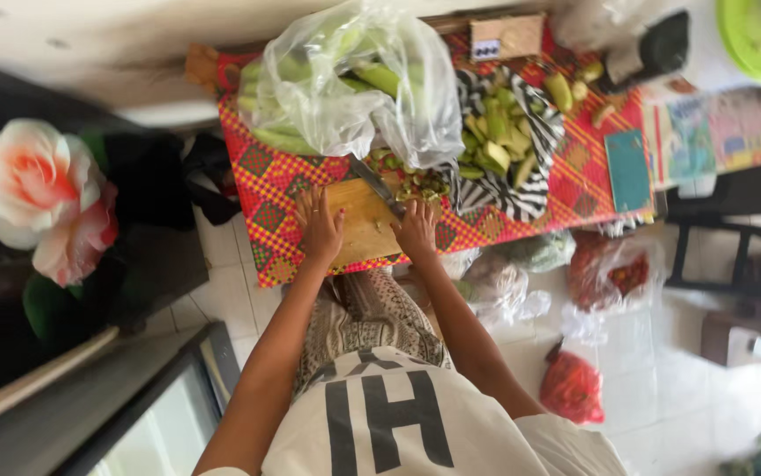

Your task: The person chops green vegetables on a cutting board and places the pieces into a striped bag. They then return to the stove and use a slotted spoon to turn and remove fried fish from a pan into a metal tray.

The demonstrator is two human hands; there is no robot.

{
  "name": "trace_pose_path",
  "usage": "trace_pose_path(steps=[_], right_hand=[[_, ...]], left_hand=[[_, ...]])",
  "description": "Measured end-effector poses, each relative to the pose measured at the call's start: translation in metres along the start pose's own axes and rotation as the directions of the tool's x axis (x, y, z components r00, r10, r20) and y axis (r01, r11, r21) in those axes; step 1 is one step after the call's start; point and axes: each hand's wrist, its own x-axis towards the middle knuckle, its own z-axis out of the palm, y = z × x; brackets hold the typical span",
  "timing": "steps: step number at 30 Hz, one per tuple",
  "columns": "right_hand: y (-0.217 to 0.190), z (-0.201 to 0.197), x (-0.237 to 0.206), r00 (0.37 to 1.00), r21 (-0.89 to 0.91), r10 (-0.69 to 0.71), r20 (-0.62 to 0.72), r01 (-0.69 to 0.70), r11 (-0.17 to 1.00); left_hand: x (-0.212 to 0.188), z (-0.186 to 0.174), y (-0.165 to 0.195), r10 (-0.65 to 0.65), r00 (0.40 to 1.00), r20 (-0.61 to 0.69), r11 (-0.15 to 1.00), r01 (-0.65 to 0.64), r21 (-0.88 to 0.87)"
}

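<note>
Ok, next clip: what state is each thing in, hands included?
Left hand: flat on the board, empty.
Right hand: gripping the knife.
Knife: blade over the board.
Cutting board: mostly bare.
Clear plastic bag: open, holding whole green vegetables.
Green pieces: cut, piled on striped cloth.

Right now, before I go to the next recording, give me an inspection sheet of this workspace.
Surface: table under a red patterned cloth.
Job's things: wooden cutting board; knife lying across its far edge; chopped green pieces beside it.
Clutter: clear plastic bag of green vegetables; striped cloth with cut pieces; teal booklet.
Hands: left hand flat on the board; right hand at the board's right edge, by the knife handle.
Cables: nothing seen.
Surroundings: tiled floor with bags; large artificial flower at left.
</note>
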Motion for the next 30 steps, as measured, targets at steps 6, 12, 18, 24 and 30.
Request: trace_pose_path(steps=[6,12,18,24,30], right_hand=[[0.042,0.04,0.005,0.983,0.142,-0.184,0.0,0.182,0.973],[0.08,0.08,-0.011,0.983,0.285,-0.18,0.013,0.169,0.943],[0.067,0.116,-0.057,0.93,0.281,-0.334,0.155,0.283,0.917],[0.096,0.103,-0.066,0.944,0.154,-0.316,0.094,0.3,0.941],[0.143,0.069,-0.027,0.965,0.095,-0.203,-0.165,0.22,0.971]], left_hand=[[-0.029,0.031,-0.029,-0.077,0.996,-0.042,0.997,0.077,0.01],[-0.057,0.061,-0.063,-0.002,0.98,-0.199,0.999,0.01,0.04],[-0.064,0.067,-0.08,-0.051,0.846,-0.531,0.967,-0.091,-0.238],[-0.07,0.069,-0.079,0.056,0.853,-0.519,0.989,-0.118,-0.088],[-0.058,0.063,-0.057,0.08,0.861,-0.502,0.995,-0.041,0.088]])
